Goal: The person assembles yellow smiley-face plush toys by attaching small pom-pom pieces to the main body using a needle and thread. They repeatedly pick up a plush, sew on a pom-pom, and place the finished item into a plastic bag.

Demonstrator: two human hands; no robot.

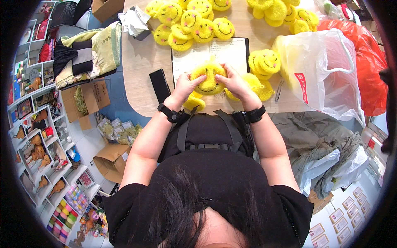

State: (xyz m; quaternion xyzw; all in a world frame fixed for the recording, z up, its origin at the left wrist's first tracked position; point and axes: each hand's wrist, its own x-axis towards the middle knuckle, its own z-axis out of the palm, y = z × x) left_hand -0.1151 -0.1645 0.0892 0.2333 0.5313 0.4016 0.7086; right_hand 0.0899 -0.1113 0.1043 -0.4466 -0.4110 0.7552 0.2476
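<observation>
Between my two hands is a fuzzy yellow smiley plush [210,84], its face turned up over an open notebook [188,60]. My left hand [187,85] grips its left edge with the thumb on the front. On the opposite edge, my right hand [236,82] pinches it the same way. Another yellow plush piece [194,102] lies at the table edge below my left hand. Beside my right hand rest more yellow plush pieces [260,86], and a small stack of smiley plushes [264,62] sits just beyond them.
A black phone [160,85] lies left of the notebook. Smiley plushes [191,20] are heaped at the back, with another pile [275,12] farther right. A white plastic bag [326,70] and a red bag [359,62] crowd the right side. A slim pen-like item [278,91] lies near them.
</observation>
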